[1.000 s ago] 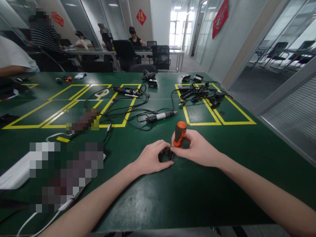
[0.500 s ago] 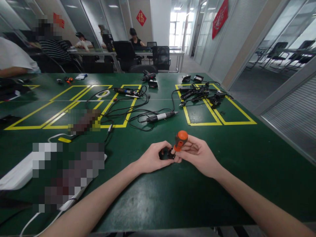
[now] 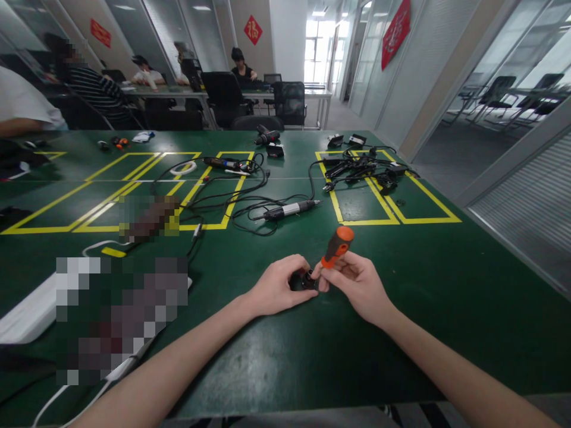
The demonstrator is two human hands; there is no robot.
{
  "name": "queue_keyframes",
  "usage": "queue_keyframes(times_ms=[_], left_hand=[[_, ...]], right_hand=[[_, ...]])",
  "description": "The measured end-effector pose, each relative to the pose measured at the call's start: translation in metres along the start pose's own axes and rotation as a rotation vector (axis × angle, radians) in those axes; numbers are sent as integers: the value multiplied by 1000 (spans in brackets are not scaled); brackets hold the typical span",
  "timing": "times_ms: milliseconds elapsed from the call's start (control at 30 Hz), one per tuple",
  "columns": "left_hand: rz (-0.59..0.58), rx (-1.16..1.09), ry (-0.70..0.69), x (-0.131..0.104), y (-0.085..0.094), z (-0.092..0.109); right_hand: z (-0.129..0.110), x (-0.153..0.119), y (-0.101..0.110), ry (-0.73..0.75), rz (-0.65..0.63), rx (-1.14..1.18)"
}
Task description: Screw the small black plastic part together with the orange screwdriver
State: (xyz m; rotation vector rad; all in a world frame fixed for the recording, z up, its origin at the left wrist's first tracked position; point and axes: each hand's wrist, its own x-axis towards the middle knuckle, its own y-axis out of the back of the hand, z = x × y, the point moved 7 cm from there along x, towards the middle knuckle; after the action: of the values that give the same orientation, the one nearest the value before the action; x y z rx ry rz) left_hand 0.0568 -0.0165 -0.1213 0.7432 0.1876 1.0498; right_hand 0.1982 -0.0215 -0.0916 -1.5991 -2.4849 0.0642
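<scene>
My right hand (image 3: 363, 288) is closed around the lower end of a screwdriver (image 3: 338, 246) with an orange and dark grey handle. The handle leans up and to the right, and its shaft is mostly hidden by my fingers. Curled round a small black part (image 3: 307, 279), my left hand (image 3: 280, 286) holds it just above the green table. A round opening seems to show on top of the part. The fingertips of both hands are close together beside it, and I cannot tell whether the screwdriver's tip touches it.
Beyond my hands lies a grey-and-black electric screwdriver (image 3: 289, 210) with looped cable. Black cables and adapters (image 3: 363, 169) are heaped at the back right, inside yellow tape (image 3: 370, 223). A cordless drill (image 3: 267, 136) lies farther back. Blurred-out strips (image 3: 129, 303) occupy the left. People sit beyond.
The screwdriver has tilted further to the right, its handle now higher and farther from the black part. My right hand has shifted slightly. The left hand still holds the part.
</scene>
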Motion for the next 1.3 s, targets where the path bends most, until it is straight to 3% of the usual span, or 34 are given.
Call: queue_keyframes(times_ms=[200,300,533,867,1133,1300], left_hand=[[-67,-136,23,-1,8,-2],[-138,-334,108,-3,10,-12],[-139,-537,273,-4,8,-31],[-167,-532,269,-6,8,-30],[-157,-566,280,-5,5,-31],[-142,-459,172,-4,9,-25]], right_hand=[[4,-1,5,60,49,2],[5,-2,4,62,41,15],[6,-4,4,72,81,20],[-4,-4,-1,99,17,-114],[2,-6,2,84,73,-65],[1,-6,1,76,60,-75]])
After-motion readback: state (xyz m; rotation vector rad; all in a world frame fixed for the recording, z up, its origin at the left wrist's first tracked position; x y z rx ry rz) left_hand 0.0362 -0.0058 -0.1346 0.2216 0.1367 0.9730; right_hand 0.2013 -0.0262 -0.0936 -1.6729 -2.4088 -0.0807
